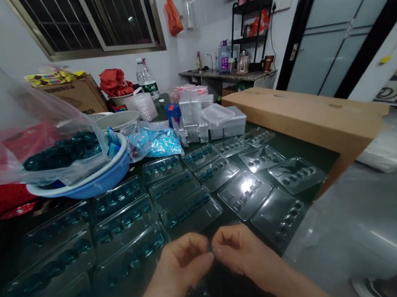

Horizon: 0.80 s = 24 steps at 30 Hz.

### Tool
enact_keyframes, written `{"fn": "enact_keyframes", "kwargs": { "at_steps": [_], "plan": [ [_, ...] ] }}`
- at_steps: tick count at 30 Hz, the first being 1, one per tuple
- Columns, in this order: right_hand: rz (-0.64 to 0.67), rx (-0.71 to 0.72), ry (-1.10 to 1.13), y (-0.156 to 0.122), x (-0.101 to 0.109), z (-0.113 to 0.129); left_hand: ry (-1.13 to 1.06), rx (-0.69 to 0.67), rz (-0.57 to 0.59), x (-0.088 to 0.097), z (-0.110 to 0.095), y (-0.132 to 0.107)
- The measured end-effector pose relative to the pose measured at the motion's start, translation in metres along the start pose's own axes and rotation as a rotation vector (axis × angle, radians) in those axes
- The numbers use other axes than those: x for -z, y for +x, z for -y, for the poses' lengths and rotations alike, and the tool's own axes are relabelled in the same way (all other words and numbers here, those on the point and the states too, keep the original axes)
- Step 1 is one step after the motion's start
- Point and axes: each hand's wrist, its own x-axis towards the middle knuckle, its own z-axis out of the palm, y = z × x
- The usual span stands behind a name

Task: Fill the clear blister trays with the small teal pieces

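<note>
My left hand (189,259) and my right hand (234,251) meet at the fingertips low in the middle of the view, over the dark table (230,295). Fingers of both hands are curled into a pinch; whatever lies between them, if anything, is too small to make out. Beyond the hands lie rows of clear plastic blister trays (247,193). Trays on the left, such as the tray (189,211) just past my left hand, hold teal pieces in their wells. Several trays on the right, like the tray (282,218) near my right hand, show bare wells.
A blue basin (94,183) at left holds a plastic bag of dark teal pieces (65,150). Behind the trays are a bag of small blue items (163,141) and stacked clear boxes (196,116). A large cardboard box (306,110) borders the right side.
</note>
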Motion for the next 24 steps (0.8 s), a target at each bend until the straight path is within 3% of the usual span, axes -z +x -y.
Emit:
{"fn": "enact_keyframes", "kwargs": {
  "at_steps": [3, 9, 12, 16, 19, 24],
  "plan": [
    [0.013, -0.006, -0.002, 0.003, 0.000, -0.002, -0.240, 0.107, 0.042, -0.003, 0.001, 0.003],
    [-0.030, -0.032, -0.005, 0.009, 0.008, -0.002, -0.167, 0.104, -0.120, -0.010, -0.009, 0.010],
    [-0.021, -0.018, -0.005, 0.010, 0.011, 0.002, -0.324, 0.153, -0.108, -0.008, -0.005, 0.019],
    [-0.196, 0.239, -0.262, 0.009, 0.012, 0.009, -0.452, 0.185, -0.164, -0.006, 0.003, 0.033],
    [-0.196, 0.396, -0.514, 0.010, 0.013, 0.012, -0.436, 0.195, -0.192, -0.008, 0.002, 0.040],
    [-0.160, 0.356, -0.648, 0.017, 0.021, 0.015, -0.428, 0.198, -0.156, -0.011, -0.004, 0.045]
  ]
}}
